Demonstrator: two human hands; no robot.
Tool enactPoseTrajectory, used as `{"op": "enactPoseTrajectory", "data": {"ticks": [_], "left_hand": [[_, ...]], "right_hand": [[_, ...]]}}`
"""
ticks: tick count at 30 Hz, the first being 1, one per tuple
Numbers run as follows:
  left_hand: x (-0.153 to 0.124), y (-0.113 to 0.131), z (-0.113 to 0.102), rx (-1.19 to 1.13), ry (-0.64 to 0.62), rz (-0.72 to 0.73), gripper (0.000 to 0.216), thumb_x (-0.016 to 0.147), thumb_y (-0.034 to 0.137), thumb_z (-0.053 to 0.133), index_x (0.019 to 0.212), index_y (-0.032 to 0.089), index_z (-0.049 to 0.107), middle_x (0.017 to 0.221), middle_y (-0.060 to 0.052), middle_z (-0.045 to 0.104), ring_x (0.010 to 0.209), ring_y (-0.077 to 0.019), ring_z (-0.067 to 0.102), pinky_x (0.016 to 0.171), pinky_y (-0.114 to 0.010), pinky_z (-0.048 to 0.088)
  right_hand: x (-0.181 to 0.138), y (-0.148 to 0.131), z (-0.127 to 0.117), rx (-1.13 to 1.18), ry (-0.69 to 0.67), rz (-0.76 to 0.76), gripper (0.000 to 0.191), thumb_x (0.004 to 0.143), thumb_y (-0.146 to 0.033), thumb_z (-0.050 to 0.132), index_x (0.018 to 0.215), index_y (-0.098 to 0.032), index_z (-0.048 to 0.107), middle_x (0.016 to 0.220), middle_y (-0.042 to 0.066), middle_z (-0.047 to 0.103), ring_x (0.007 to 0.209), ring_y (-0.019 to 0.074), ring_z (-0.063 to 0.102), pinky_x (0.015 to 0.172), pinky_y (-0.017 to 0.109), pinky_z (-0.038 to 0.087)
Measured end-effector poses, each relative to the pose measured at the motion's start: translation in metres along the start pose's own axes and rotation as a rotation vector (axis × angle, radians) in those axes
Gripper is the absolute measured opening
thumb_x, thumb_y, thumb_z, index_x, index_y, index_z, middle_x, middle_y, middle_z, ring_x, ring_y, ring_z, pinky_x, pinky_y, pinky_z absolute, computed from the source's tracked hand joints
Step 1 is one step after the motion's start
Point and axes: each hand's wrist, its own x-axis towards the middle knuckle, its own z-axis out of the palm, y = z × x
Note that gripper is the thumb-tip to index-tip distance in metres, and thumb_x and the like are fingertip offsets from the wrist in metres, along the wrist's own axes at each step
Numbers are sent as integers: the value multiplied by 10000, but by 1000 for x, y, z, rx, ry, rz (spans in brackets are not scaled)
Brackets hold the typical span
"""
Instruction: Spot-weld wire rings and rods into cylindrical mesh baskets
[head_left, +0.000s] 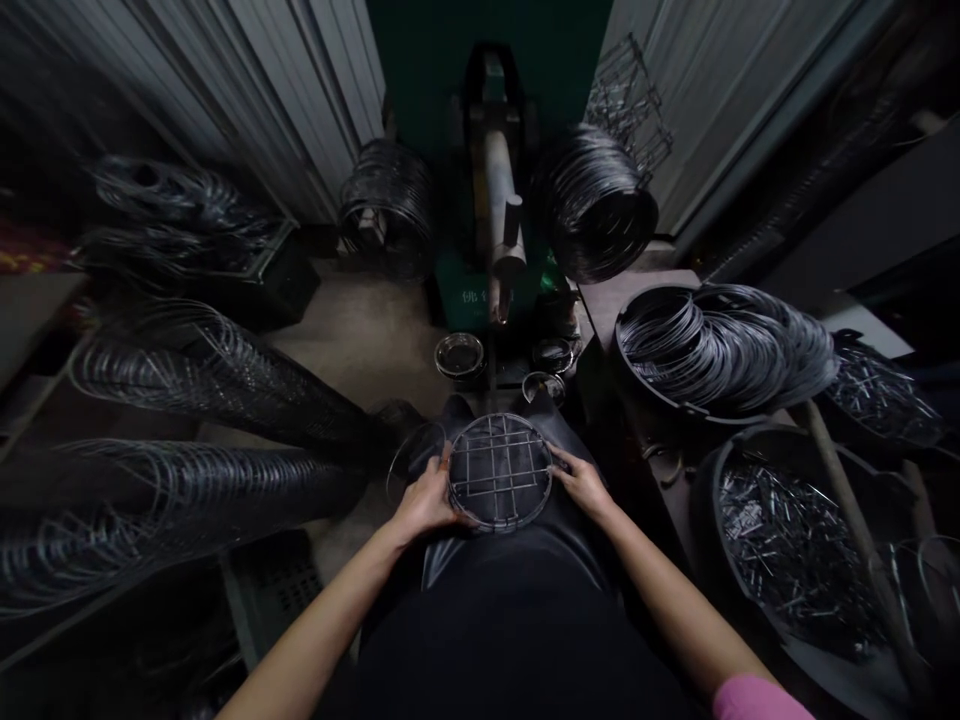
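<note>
A round wire rack (509,447) with crossed bars inside its ring is held over my lap. My left hand (429,495) grips its left rim. At the opposite edge, my right hand (581,482) has its thumb and fingers closed on the rim near a bar's end. A loose wire ring (397,462) shows beside my left hand; I cannot tell whether that hand holds it too. Ahead of the rack stands a green machine (480,292) with a pale cylindrical arm (504,200) ending in a metal tip (500,310).
Small round dishes (459,356) sit at the machine's base. At right are a basin of wire rings (727,350) and a tub of short metal rods (795,545). Ring stacks (180,490) lean from the left. Wire bundles (600,205) flank the machine.
</note>
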Motion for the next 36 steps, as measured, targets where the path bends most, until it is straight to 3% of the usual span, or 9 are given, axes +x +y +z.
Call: {"op": "enactPoseTrajectory", "data": {"ticks": [3, 6, 9, 15, 23, 27, 29, 31, 36], "left_hand": [[1, -15, -18, -382, -72, 41, 1078, 451, 407, 812, 1392, 187, 334, 1165, -106, 546, 1052, -268, 537, 897, -369, 435], [1, -15, -28, -719, 0, -52, 847, 637, 488, 705, 1364, 187, 391, 984, -50, 625, 818, -166, 596, 777, -306, 471], [6, -1, -25, -842, 55, -62, 717, 692, 510, 658, 1305, 184, 479, 1007, -67, 668, 865, -194, 619, 785, -315, 486], [18, 2, -11, -683, 109, 31, 691, 693, 543, 618, 1263, 164, 529, 1290, -88, 559, 1221, -285, 480, 1057, -430, 333], [19, -9, -6, -536, 107, 52, 704, 748, 557, 534, 1313, 142, 472, 1362, -93, 480, 1293, -272, 395, 1109, -416, 247], [10, -11, -22, -571, -51, 44, 733, 729, 517, 591, 1360, 192, 407, 1383, -69, 463, 1289, -269, 402, 1099, -419, 268], [5, -11, -32, -585, -203, 53, 854, 672, 458, 672, 1408, 219, 309, 1410, -69, 430, 1272, -265, 423, 1080, -415, 306], [2, -8, -35, -542, -262, 95, 1017, 579, 405, 754, 1434, 228, 232, 1449, -80, 370, 1291, -270, 394, 1076, -401, 313], [-4, 9, -16, -189, -31, 33, 1222, 463, 446, 804, 1452, 187, 134, 1414, -159, 364, 1296, -343, 361, 1062, -447, 308]], "right_hand": [[-3, -2, -1, 68, 103, -8, 385, 765, -386, 601, 1096, -200, 669, 1121, 73, 672, 1076, 257, 608, 976, 422, 437], [-5, -5, 2, 113, 173, -16, 415, 754, -437, 607, 1076, -185, 676, 1113, 92, 675, 1047, 264, 621, 954, 426, 454], [-4, -11, 7, 122, 156, -31, 401, 732, -420, 625, 1034, -165, 691, 1039, 101, 704, 981, 269, 649, 916, 426, 483], [-1, -23, 11, -5, 201, -183, 340, 802, -325, 536, 1071, -170, 675, 1077, 105, 690, 1006, 248, 640, 917, 405, 483], [4, -17, 11, -107, 141, -220, 351, 811, -293, 498, 1097, -180, 667, 1068, 110, 692, 988, 246, 648, 887, 397, 500], [1, -16, 7, -70, 95, -178, 363, 795, -306, 535, 1116, -191, 659, 1100, 91, 682, 1017, 239, 635, 920, 387, 479], [-1, -17, 5, -31, 58, -133, 372, 780, -309, 565, 1125, -201, 654, 1119, 73, 676, 1039, 233, 624, 937, 380, 467], [-2, -17, 3, 12, 32, -95, 383, 768, -304, 587, 1133, -207, 648, 1132, 56, 671, 1059, 226, 613, 955, 371, 452], [-6, -17, 4, 82, 30, -39, 390, 760, -301, 604, 1138, -211, 644, 1140, 41, 668, 1078, 214, 600, 985, 370, 421]]}}
